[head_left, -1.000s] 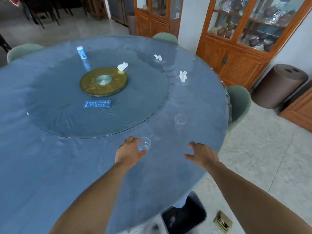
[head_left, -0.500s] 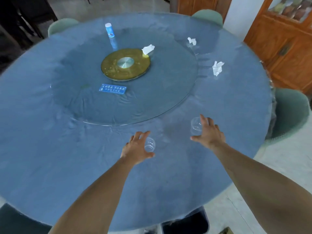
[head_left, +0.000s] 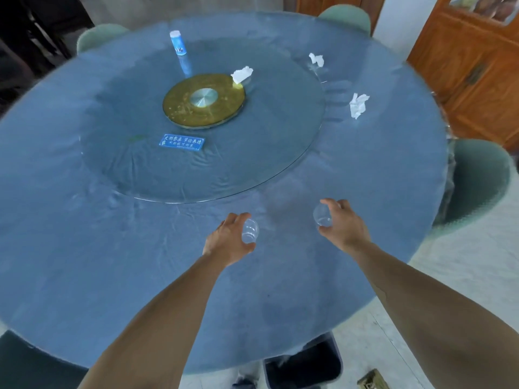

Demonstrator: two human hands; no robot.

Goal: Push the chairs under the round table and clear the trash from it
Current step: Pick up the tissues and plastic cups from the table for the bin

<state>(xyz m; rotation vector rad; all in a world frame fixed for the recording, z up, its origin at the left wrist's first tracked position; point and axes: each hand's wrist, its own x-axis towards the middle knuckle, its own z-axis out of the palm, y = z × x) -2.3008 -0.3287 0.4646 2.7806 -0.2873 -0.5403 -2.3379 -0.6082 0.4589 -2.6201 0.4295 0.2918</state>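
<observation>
Since a moment ago the right hand (head_left: 344,224) has closed its fingers round the second clear cup (head_left: 323,216); the left hand (head_left: 229,240) grips the other cup (head_left: 250,231), both at lower centre over the round table (head_left: 84,248). Squeezed too hard, the thin plastic could buckle and slip.

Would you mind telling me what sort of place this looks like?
Probably a private dining room in a restaurant. A large round table carries a glass lazy Susan with a small blue sign on it, green chairs ring it, and wooden display cabinets line the wall.
</observation>
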